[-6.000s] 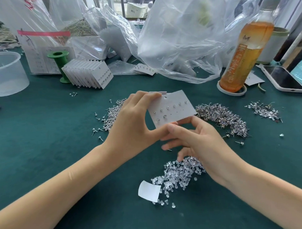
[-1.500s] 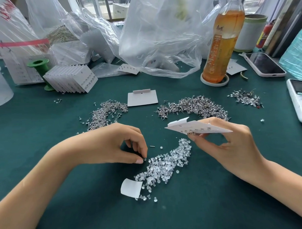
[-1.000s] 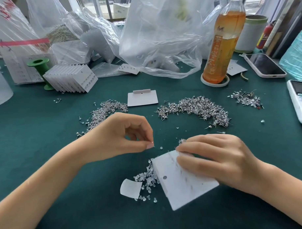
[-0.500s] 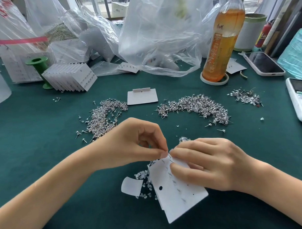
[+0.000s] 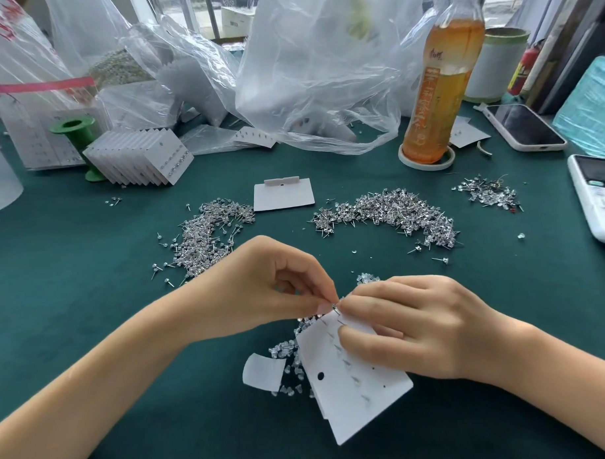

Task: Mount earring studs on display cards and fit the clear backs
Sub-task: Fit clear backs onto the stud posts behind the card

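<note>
A white display card (image 5: 354,389) lies back side up over the pile of clear backs (image 5: 284,350), with several stud posts sticking up from it. My right hand (image 5: 410,325) holds the card down, fingers curled over its upper part. My left hand (image 5: 272,292) pinches something tiny, which looks like a clear back, at a post on the card's top corner. Silver stud piles lie further back, one on the left (image 5: 208,232) and one on the right (image 5: 389,212). A blank card (image 5: 282,195) rests between them.
A stack of finished cards (image 5: 141,159) leans by a green spool (image 5: 73,129) at back left. Plastic bags (image 5: 309,67), an orange drink bottle (image 5: 440,87), a phone (image 5: 524,127) and a white remote (image 5: 598,195) stand at back and right. A paper scrap (image 5: 263,371) lies nearby.
My right hand laid the card face down over the clear backs. My left hand lifted from the pile and moved right until its pinched fingertips met the card's top corner.
</note>
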{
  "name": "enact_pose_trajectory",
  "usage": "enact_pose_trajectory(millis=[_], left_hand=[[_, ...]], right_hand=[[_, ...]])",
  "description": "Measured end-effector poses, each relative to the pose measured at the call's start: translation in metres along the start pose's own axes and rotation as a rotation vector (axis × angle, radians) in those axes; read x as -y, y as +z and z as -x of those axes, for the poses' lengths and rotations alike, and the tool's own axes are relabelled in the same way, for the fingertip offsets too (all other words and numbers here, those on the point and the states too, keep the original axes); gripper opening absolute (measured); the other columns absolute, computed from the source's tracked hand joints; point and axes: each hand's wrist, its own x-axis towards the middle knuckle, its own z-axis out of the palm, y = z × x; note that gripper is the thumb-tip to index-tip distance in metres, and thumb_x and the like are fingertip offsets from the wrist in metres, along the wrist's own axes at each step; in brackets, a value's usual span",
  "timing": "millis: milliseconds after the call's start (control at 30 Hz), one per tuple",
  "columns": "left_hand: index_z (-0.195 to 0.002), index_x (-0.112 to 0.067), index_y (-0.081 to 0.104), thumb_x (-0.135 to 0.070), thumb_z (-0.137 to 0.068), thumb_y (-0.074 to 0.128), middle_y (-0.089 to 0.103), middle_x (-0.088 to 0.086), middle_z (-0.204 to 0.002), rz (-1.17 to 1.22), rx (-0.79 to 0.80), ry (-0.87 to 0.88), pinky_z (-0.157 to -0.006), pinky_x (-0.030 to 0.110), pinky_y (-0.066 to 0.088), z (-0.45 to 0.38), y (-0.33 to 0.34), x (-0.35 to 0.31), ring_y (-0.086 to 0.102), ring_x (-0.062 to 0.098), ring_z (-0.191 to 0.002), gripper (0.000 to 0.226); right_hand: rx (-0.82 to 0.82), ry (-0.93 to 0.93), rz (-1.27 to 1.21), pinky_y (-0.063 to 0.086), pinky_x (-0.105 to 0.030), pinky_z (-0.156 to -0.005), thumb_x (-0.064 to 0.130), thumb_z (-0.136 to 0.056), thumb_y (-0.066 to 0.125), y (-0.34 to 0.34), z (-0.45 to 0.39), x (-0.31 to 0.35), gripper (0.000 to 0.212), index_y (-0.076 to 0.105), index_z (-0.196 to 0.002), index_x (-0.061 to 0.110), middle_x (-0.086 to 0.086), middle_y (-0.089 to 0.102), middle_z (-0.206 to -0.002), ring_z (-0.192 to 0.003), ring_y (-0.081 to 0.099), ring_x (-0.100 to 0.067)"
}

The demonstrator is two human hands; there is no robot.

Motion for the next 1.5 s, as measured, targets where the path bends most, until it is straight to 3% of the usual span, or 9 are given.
enact_pose_trajectory(millis=[367, 567, 833, 967, 1067, 1200, 1333, 1500], left_hand=[[-0.084, -0.019, 0.075, -0.009, -0.08, 0.074, 0.073, -0.003, -0.078, -0.068, 0.009, -0.001, -0.069, 0.024, 0.054, 0.0006, -0.0007, 0.0024, 0.067, 0.014, -0.07, 0.011], [-0.084, -0.021, 0.074, -0.014, -0.08, 0.074, 0.072, -0.006, -0.075, -0.078, -0.007, -0.006, -0.067, 0.018, 0.052, -0.0003, 0.0007, 0.0036, 0.066, 0.006, -0.066, 0.008], [-0.083, -0.024, 0.073, -0.018, -0.081, 0.073, 0.071, -0.011, -0.076, -0.131, -0.012, -0.02, -0.069, 0.019, 0.052, 0.0006, 0.004, 0.0022, 0.065, 0.003, -0.066, 0.006], [-0.083, -0.025, 0.073, -0.018, -0.081, 0.073, 0.071, -0.012, -0.075, -0.164, -0.026, -0.024, -0.07, 0.027, 0.054, 0.0013, 0.005, 0.0007, 0.065, 0.004, -0.067, 0.007], [-0.083, -0.023, 0.073, -0.016, -0.081, 0.073, 0.071, -0.012, -0.075, -0.163, -0.025, -0.029, -0.071, 0.028, 0.054, 0.0009, 0.006, 0.0001, 0.066, 0.005, -0.067, 0.007], [-0.083, -0.02, 0.073, -0.013, -0.081, 0.073, 0.072, -0.01, -0.075, -0.144, -0.019, -0.032, -0.07, 0.021, 0.054, 0.0002, 0.0076, -0.0002, 0.066, 0.005, -0.067, 0.007], [-0.085, -0.015, 0.074, -0.012, -0.081, 0.072, 0.074, -0.003, -0.078, -0.054, -0.033, -0.049, -0.071, 0.021, 0.054, -0.0003, 0.0072, -0.0003, 0.068, 0.01, -0.071, 0.005], [-0.088, -0.01, 0.073, -0.009, -0.078, 0.073, 0.075, 0.004, -0.083, 0.135, -0.084, -0.107, -0.074, 0.02, 0.054, -0.0002, 0.005, 0.0004, 0.069, 0.012, -0.077, 0.01]], right_hand=[[0.045, 0.014, -0.01, 0.051, -0.031, -0.055, -0.006, -0.083, 0.057, 0.0003, -0.0006, 0.0, 0.025, 0.053, -0.098, 0.013, -0.006, 0.067, -0.077, -0.069, 0.062, -0.024], [0.077, 0.029, -0.012, 0.052, -0.032, -0.053, -0.007, -0.086, 0.053, -0.0021, -0.0019, -0.0003, 0.027, 0.072, -0.085, 0.012, -0.007, 0.067, -0.076, -0.066, 0.061, -0.025], [0.083, 0.044, -0.012, 0.052, -0.033, -0.054, -0.007, -0.084, 0.057, -0.0017, -0.001, 0.0002, 0.024, 0.072, -0.087, 0.012, -0.007, 0.067, -0.076, -0.066, 0.06, -0.026], [0.075, 0.04, -0.023, 0.052, -0.033, -0.054, -0.006, -0.084, 0.057, -0.0015, -0.0012, 0.0008, 0.023, 0.071, -0.087, 0.011, -0.008, 0.067, -0.077, -0.066, 0.061, -0.026], [0.068, 0.042, -0.023, 0.052, -0.033, -0.055, -0.006, -0.085, 0.057, -0.0008, -0.0004, 0.0012, 0.021, 0.059, -0.096, 0.012, -0.007, 0.067, -0.078, -0.067, 0.061, -0.025], [0.064, 0.039, -0.019, 0.052, -0.032, -0.056, -0.005, -0.085, 0.056, 0.0, 0.0007, 0.0013, 0.022, 0.053, -0.099, 0.013, -0.007, 0.068, -0.079, -0.068, 0.061, -0.025], [0.061, 0.056, -0.003, 0.052, -0.033, -0.055, -0.006, -0.08, 0.062, -0.0007, -0.0007, -0.0002, 0.021, 0.071, -0.087, 0.011, -0.008, 0.068, -0.078, -0.066, 0.061, -0.025], [0.071, 0.062, 0.025, 0.05, -0.031, -0.052, -0.008, -0.08, 0.058, -0.0027, -0.0026, 0.0, 0.024, 0.073, -0.083, 0.011, -0.006, 0.066, -0.074, -0.063, 0.059, -0.025]])
